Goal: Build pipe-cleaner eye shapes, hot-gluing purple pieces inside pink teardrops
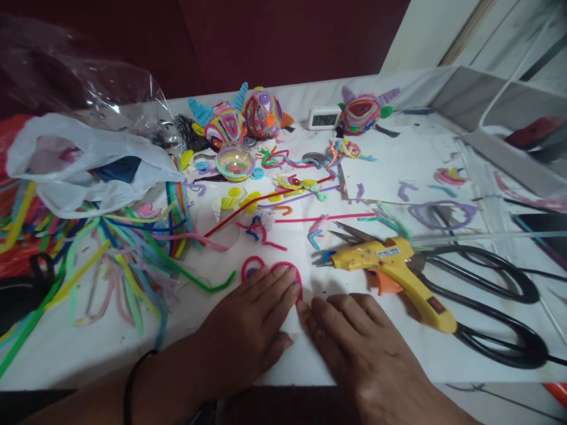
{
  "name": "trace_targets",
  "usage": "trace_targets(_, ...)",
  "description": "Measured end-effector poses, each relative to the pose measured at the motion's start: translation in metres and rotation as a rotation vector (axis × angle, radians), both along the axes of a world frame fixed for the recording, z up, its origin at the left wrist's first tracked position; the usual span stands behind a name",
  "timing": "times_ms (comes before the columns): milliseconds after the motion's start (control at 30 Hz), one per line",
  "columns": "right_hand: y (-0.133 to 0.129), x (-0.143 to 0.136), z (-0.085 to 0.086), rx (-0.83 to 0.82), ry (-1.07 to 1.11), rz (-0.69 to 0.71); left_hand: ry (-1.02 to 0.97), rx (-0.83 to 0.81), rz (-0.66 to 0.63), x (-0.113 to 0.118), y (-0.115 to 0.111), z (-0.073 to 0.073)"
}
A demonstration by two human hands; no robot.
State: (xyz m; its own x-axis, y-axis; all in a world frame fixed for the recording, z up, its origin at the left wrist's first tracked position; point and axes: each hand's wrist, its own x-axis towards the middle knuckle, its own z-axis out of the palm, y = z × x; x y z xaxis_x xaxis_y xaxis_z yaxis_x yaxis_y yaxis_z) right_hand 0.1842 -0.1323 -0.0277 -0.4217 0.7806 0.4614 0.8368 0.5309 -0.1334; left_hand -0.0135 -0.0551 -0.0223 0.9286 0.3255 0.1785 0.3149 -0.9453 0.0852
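Your curled pinkish-red pipe cleaner (253, 258) lies on the white worktop (301, 369), just left of the yellow glue gun (376, 258); your left hand (243, 321) rests flat over it, fingers stretched out side by side, while your right hand (358, 333), near the glue gun, bends its fingers at the strip's lower end, though I cannot tell whether they pinch it. The glue gun lies across black-handled scissors (419, 261), with a loose pipe-cleaner bundle (119, 254) well to its left
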Motion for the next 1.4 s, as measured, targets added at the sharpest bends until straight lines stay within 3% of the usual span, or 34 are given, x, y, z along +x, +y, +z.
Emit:
trace_targets(333, -0.011, 0.01, 0.001, 0.017, 0.053, 0.021, 0.009, -0.016, 0.004, -0.001, -0.001, -0.002)
trace_targets(567, -0.027, 0.041, -0.007, 0.029, 0.066, -0.044, 0.018, -0.03, 0.024, -0.001, -0.001, 0.0)
trace_targets(767, -0.022, 0.058, 0.009, 0.138, 0.043, -0.287, -0.03, -0.006, 0.025, -0.004, -0.002, -0.003)
trace_targets(900, -0.017, 0.062, 0.011, 0.132, 0.026, -0.471, -0.113, 0.036, 0.031, -0.006, -0.001, 0.004)
trace_targets(1133, -0.013, 0.07, 0.009, 0.065, -0.03, -0.556, -0.254, -0.092, 0.154, 0.002, 0.015, 0.021)
trace_targets(1400, -0.005, 0.082, 0.013, -0.035, -0.094, -0.588, 0.056, -0.188, 0.171, 0.013, 0.027, 0.036)
